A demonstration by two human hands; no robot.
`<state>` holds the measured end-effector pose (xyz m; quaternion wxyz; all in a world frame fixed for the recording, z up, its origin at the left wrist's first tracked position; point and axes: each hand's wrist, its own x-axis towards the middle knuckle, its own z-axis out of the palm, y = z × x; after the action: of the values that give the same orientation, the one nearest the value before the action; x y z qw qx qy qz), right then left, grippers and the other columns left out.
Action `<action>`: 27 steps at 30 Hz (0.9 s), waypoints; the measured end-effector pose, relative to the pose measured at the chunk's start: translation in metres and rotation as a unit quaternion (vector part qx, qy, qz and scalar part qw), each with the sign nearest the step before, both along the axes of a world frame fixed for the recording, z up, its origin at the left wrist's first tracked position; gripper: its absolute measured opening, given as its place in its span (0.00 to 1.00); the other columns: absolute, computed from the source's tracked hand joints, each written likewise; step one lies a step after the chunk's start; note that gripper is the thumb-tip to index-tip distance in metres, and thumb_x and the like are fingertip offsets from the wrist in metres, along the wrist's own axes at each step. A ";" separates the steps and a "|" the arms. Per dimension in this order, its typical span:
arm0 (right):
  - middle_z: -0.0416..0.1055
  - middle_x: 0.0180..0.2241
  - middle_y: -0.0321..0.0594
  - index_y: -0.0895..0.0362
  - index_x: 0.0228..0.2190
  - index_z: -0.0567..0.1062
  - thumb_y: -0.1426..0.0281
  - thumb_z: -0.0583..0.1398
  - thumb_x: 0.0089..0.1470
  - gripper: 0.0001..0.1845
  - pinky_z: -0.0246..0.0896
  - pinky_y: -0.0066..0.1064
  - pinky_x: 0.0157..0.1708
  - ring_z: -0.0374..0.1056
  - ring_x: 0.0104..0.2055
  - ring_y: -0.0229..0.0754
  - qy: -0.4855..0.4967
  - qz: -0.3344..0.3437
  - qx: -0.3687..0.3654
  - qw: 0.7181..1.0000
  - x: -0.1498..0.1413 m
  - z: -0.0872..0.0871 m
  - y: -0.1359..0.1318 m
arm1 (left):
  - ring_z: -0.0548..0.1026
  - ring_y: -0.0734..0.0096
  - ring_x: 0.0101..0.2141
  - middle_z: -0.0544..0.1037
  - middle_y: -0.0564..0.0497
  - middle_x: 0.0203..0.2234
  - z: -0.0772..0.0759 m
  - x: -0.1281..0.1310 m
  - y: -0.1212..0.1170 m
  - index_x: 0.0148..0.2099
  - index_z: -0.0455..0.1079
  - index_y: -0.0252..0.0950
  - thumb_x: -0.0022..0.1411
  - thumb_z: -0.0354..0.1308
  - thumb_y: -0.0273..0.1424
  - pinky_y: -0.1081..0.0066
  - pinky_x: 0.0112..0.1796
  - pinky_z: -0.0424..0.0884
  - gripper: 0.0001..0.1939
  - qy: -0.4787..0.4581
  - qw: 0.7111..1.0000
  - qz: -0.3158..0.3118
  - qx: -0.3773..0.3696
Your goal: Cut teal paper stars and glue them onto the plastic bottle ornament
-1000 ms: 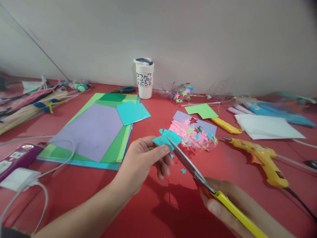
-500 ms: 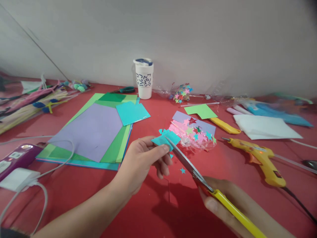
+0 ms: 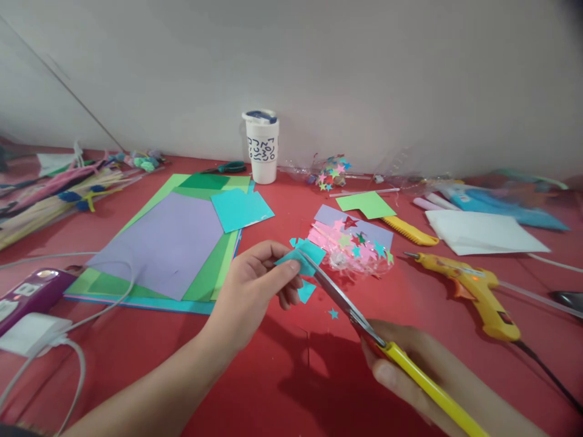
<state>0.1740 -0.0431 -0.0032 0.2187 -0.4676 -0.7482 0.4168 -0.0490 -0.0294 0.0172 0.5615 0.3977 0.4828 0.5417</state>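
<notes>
Between thumb and fingers, my left hand (image 3: 257, 282) pinches a small piece of turquoise paper (image 3: 312, 249). My right hand (image 3: 401, 358) grips yellow-handled scissors (image 3: 339, 297), whose blades reach up and left onto that paper; how far they are parted is hard to tell. Under the held piece lie turquoise paper scraps (image 3: 306, 292). A small blue star (image 3: 333, 314) rests on the red table (image 3: 255, 376) just left of the blades. Beyond the hands sits a clear packet of coloured stars (image 3: 353, 246), partly on a lilac sheet.
To the left lies a stack of coloured paper (image 3: 159, 243) beside a purple power strip (image 3: 30, 297) with white cables. A white tumbler (image 3: 263, 145) stands near the wall. On the right are a yellow glue gun (image 3: 473, 285), a yellow cutter (image 3: 414, 232) and folded white paper (image 3: 485, 230).
My left hand has shifted slightly up and left with the turquoise paper, and more of a turquoise scrap shows below it. The whole view has drifted a little.
</notes>
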 end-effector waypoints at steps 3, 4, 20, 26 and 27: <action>0.66 0.20 0.35 0.53 0.23 0.69 0.42 0.53 0.52 0.28 0.60 0.25 0.18 0.63 0.21 0.39 -0.008 -0.005 -0.012 1.000 0.002 0.003 -0.002 | 0.70 0.80 0.18 0.73 0.57 0.18 -0.001 0.000 -0.001 0.28 0.70 0.35 0.57 0.58 0.29 0.79 0.21 0.66 0.06 0.005 1.000 -0.011 0.005; 0.66 0.20 0.35 0.53 0.23 0.70 0.41 0.53 0.51 0.28 0.60 0.25 0.18 0.63 0.21 0.39 -0.009 -0.003 -0.015 1.000 0.003 0.004 -0.003 | 0.70 0.80 0.18 0.73 0.56 0.18 -0.001 0.000 -0.001 0.28 0.70 0.35 0.57 0.58 0.29 0.79 0.21 0.66 0.06 0.008 1.000 -0.011 0.008; 0.58 0.17 0.31 0.54 0.24 0.68 0.39 0.50 0.52 0.31 0.54 0.24 0.16 0.54 0.19 0.35 0.014 0.020 -0.070 0.997 -0.002 0.007 -0.002 | 0.69 0.79 0.15 0.72 0.56 0.16 0.001 0.010 -0.008 0.26 0.67 0.35 0.53 0.61 0.32 0.78 0.19 0.65 0.08 0.023 0.999 0.005 -0.023; 0.48 0.16 0.29 0.53 0.20 0.60 0.38 0.49 0.51 0.32 0.45 0.25 0.14 0.47 0.18 0.35 0.037 0.046 -0.104 0.993 -0.003 -0.006 0.002 | 0.70 0.80 0.16 0.73 0.56 0.17 -0.003 0.013 -0.008 0.27 0.67 0.35 0.55 0.59 0.31 0.79 0.19 0.65 0.07 -0.003 1.000 0.004 -0.018; 0.49 0.17 0.29 0.53 0.20 0.59 0.38 0.49 0.51 0.31 0.45 0.25 0.15 0.47 0.19 0.35 0.037 0.051 -0.106 0.992 -0.002 -0.007 0.003 | 0.70 0.79 0.16 0.73 0.56 0.17 -0.003 0.013 -0.009 0.27 0.67 0.35 0.55 0.59 0.31 0.79 0.19 0.65 0.07 -0.007 1.000 0.005 -0.018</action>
<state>0.1719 -0.0397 -0.0101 0.1739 -0.4339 -0.7138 0.5215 -0.0359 -0.0380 0.0139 0.5692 0.3814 0.4907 0.5384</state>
